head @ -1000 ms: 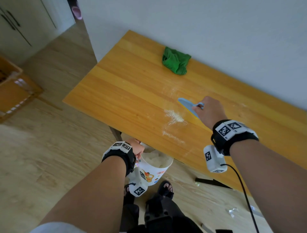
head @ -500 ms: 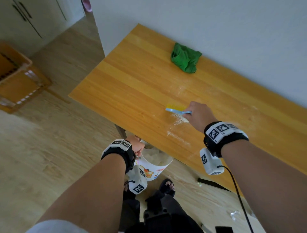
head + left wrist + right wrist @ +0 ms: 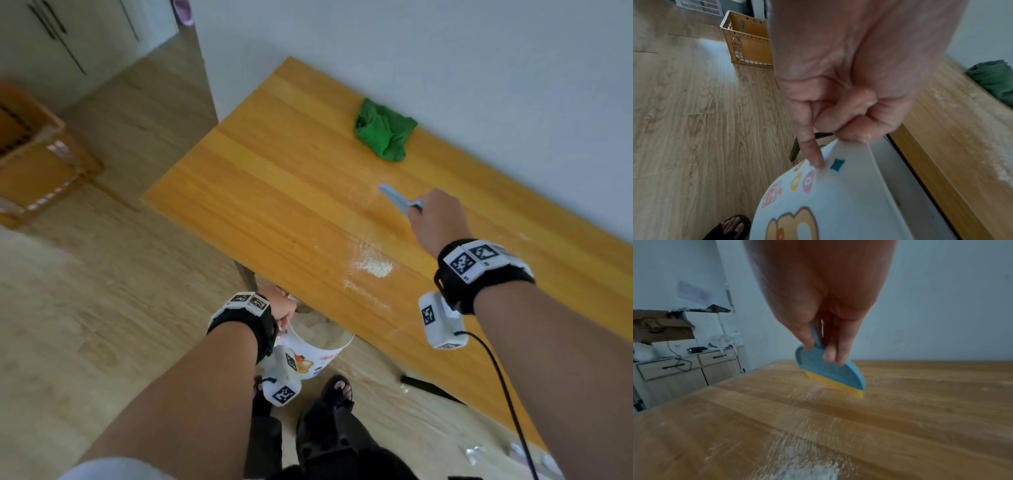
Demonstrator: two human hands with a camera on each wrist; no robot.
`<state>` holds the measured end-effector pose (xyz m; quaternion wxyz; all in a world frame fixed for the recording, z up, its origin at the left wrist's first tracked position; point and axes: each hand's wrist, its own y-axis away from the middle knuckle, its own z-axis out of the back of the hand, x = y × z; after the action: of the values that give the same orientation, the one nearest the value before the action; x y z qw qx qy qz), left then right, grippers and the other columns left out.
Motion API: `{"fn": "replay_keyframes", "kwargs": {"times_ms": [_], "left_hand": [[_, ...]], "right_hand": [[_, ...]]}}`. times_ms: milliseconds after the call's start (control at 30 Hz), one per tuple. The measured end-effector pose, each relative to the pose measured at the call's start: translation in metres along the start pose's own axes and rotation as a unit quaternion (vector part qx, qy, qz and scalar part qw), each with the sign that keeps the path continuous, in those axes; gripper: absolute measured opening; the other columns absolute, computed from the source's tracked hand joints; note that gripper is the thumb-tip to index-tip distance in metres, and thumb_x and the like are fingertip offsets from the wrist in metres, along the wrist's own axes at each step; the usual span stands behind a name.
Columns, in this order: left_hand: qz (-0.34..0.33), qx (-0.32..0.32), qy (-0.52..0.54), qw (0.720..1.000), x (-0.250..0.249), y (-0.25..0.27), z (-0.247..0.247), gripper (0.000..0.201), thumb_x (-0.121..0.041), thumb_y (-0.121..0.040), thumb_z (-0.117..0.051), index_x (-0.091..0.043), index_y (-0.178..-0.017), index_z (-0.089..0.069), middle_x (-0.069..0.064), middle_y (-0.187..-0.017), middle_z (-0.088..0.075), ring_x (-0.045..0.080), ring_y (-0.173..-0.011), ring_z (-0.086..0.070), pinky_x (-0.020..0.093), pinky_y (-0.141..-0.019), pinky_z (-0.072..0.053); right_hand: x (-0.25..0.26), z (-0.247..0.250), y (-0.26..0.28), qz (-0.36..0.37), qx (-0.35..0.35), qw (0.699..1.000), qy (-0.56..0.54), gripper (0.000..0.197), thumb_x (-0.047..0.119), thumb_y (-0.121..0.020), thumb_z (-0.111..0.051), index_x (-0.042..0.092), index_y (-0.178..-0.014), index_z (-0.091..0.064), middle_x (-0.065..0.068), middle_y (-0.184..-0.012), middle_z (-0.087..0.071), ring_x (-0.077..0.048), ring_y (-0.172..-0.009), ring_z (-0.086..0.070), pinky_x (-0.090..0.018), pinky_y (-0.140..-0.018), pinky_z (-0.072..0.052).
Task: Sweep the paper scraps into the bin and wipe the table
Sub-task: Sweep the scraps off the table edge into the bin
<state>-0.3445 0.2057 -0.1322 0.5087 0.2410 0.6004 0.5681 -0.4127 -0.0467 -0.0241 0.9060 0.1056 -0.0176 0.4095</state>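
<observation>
We have lifted the blue hand brush point(image 3: 828, 368), gripped in our right hand point(image 3: 435, 219), back beyond the white scrap pile point(image 3: 373, 265) for another stroke; our left hand point(image 3: 849, 84) pinches the bin point(image 3: 838, 203) rim below the table point(image 3: 274, 192) edge.

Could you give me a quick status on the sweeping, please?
Right hand grips brush, bristles at table. Left hand holds bin below the edge. White pile unswept. Path clear; green cloth untouched.
</observation>
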Motion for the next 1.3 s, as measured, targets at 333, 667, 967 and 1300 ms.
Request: {"fn": "replay_keyframes", "kwargs": {"times_ms": [333, 667, 967, 1300], "left_hand": [[0.014, 0.013, 0.017, 1.0, -0.003, -0.003, 0.0, 0.035, 0.001, -0.086, -0.047, 0.006, -0.118, -0.059, 0.012, -0.054, -0.057, 0.027, -0.063, -0.061, 0.044, -0.083, -0.059], [0.026, -0.007, -0.029, 0.999, -0.002, -0.01, -0.002, 0.027, 0.0, -0.087, -0.05, -0.008, -0.062, -0.053, 0.012, -0.051, -0.054, 0.027, -0.059, -0.054, 0.043, -0.085, -0.058], [0.001, 0.005, -0.073, 0.997, -0.005, -0.003, -0.004, 0.028, -0.003, -0.088, -0.05, -0.001, -0.061, -0.057, 0.009, -0.043, -0.055, 0.026, -0.056, -0.054, 0.04, -0.081, -0.058], [-0.018, 0.023, -0.058, 0.998, -0.001, 0.004, -0.003, 0.063, 0.002, -0.089, -0.045, -0.008, -0.15, -0.031, 0.029, -0.116, -0.062, 0.028, -0.057, -0.052, 0.049, -0.093, -0.054]], "right_hand": [[-0.002, -0.031, -0.055, -0.065, 0.037, 0.997, 0.03, 0.036, 0.025, -0.1, -0.046, -0.007, -0.096, -0.063, -0.015, -0.081, -0.052, -0.029, -0.067, -0.049, -0.029, -0.046, -0.031], [0.012, -0.028, -0.031, 0.127, 0.119, 0.983, 0.056, 0.027, 0.005, -0.096, -0.047, 0.002, -0.093, -0.074, -0.005, -0.072, -0.049, -0.02, -0.055, -0.04, -0.026, -0.048, -0.027], [0.02, -0.003, 0.016, 0.125, 0.259, 0.956, 0.059, 0.02, 0.011, -0.092, -0.058, 0.011, -0.104, -0.075, 0.0, -0.08, -0.068, -0.015, -0.059, -0.054, -0.022, -0.05, -0.042], [0.001, -0.012, 0.03, -0.03, 0.09, 0.995, 0.025, 0.028, 0.014, -0.096, -0.048, 0.002, -0.095, -0.073, -0.006, -0.055, -0.053, -0.018, -0.043, -0.039, -0.024, -0.04, -0.029]]}}
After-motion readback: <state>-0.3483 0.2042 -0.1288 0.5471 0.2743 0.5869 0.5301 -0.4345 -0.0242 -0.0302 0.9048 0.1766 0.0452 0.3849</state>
